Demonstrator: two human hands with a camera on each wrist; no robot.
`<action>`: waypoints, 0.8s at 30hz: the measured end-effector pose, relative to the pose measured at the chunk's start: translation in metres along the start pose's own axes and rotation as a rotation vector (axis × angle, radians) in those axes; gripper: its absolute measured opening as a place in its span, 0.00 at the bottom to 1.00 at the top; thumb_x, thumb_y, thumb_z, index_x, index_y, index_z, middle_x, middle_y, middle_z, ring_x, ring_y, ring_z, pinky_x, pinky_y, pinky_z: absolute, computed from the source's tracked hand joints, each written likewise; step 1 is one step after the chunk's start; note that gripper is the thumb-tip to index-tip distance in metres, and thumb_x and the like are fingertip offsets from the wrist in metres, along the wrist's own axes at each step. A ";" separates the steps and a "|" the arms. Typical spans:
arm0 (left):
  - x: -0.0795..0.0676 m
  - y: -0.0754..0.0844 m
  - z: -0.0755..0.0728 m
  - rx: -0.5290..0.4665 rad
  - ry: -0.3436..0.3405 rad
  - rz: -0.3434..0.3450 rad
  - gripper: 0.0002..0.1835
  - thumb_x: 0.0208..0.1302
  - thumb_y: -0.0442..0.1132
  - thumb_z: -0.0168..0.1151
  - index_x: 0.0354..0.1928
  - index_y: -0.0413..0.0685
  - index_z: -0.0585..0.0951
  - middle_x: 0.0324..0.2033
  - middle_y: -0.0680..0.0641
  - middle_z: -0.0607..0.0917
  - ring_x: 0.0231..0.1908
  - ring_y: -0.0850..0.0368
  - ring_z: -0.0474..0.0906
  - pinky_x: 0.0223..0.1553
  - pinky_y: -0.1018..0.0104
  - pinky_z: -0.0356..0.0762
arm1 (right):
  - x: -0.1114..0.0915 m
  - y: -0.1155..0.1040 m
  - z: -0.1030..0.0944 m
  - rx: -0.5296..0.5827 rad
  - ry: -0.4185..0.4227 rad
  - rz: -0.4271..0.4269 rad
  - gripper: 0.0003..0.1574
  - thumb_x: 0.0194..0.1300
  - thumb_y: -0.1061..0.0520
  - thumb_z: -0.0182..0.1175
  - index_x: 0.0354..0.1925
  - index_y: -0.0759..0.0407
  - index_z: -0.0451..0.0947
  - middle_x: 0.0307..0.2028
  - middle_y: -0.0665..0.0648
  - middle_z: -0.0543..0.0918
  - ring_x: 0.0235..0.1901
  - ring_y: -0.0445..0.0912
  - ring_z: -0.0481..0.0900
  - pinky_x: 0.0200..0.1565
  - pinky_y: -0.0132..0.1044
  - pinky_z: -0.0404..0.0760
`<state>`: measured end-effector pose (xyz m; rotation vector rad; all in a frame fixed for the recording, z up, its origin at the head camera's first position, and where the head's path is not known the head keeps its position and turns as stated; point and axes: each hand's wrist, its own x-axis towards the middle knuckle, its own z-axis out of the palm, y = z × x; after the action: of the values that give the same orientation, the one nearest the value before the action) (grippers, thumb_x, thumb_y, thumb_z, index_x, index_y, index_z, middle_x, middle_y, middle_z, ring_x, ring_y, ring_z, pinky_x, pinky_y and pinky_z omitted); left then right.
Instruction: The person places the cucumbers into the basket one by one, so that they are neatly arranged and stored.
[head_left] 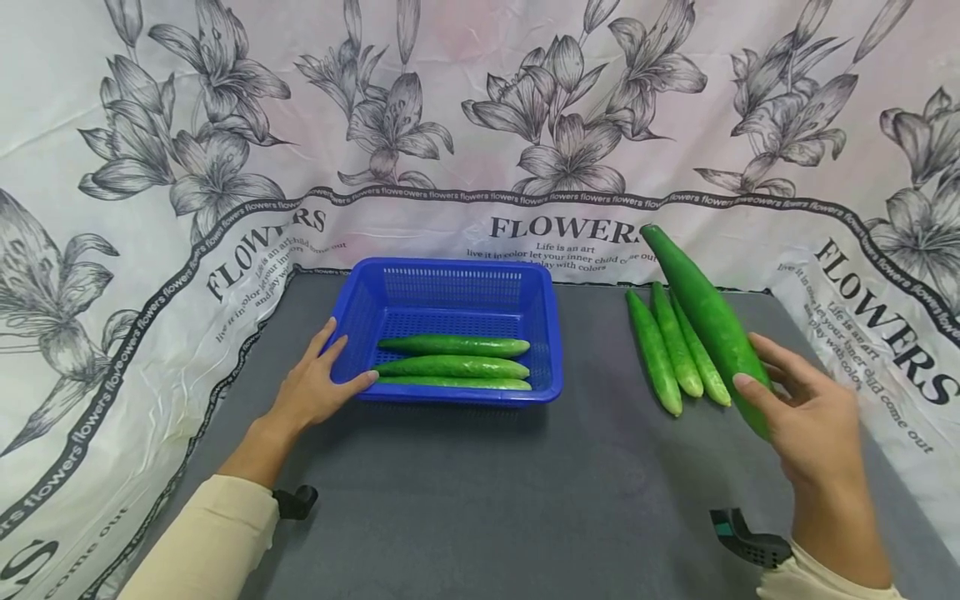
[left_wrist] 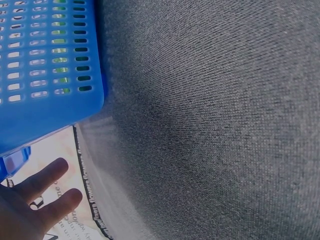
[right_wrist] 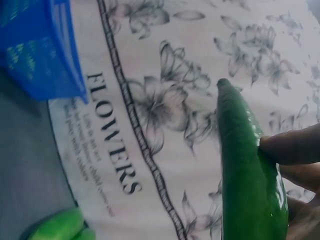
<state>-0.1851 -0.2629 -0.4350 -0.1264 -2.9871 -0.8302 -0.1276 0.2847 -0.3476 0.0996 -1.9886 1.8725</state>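
Note:
My right hand [head_left: 817,417] holds a long dark green cucumber [head_left: 705,304] near its lower end, thumb on one side and fingers on the other. The cucumber is raised and tilted, its far tip pointing up and left; the right wrist view shows the same cucumber [right_wrist: 250,170] close up. At the left near corner of a blue plastic basket [head_left: 557,333], my left hand [head_left: 311,387] rests with fingers spread and fairly straight, the thumb over the rim. Inside the basket, three cucumbers [head_left: 457,367] lie side by side crosswise; the near rim partly hides the closest one.
Three more cucumbers [head_left: 663,358] lie together on the grey table [head_left: 480,500], right of the basket and beyond the raised cucumber. A white flower-printed cloth [head_left: 420,225] with lettering hangs behind the table and along both sides.

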 end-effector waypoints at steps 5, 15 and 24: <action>0.001 -0.001 0.001 -0.003 0.002 -0.003 0.53 0.57 0.71 0.56 0.73 0.39 0.59 0.75 0.49 0.42 0.67 0.31 0.52 0.57 0.28 0.53 | -0.003 -0.008 0.009 -0.075 -0.077 0.003 0.30 0.59 0.75 0.62 0.60 0.67 0.75 0.43 0.47 0.84 0.41 0.38 0.81 0.37 0.23 0.78; -0.001 -0.001 0.002 -0.009 0.010 0.003 0.53 0.57 0.71 0.57 0.73 0.39 0.59 0.75 0.49 0.43 0.67 0.31 0.52 0.56 0.28 0.54 | -0.002 -0.016 0.030 -0.409 -0.209 -0.090 0.30 0.62 0.69 0.64 0.62 0.63 0.74 0.47 0.45 0.81 0.42 0.37 0.80 0.37 0.24 0.78; 0.000 -0.001 0.001 -0.012 0.008 0.002 0.53 0.57 0.71 0.57 0.73 0.39 0.59 0.75 0.50 0.42 0.67 0.31 0.52 0.56 0.27 0.54 | 0.006 -0.023 0.055 -0.435 -0.357 -0.133 0.31 0.63 0.66 0.64 0.64 0.60 0.73 0.49 0.51 0.78 0.35 0.40 0.81 0.27 0.28 0.76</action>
<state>-0.1848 -0.2636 -0.4364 -0.1261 -2.9749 -0.8467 -0.1389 0.2306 -0.3247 0.4544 -2.5129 1.3752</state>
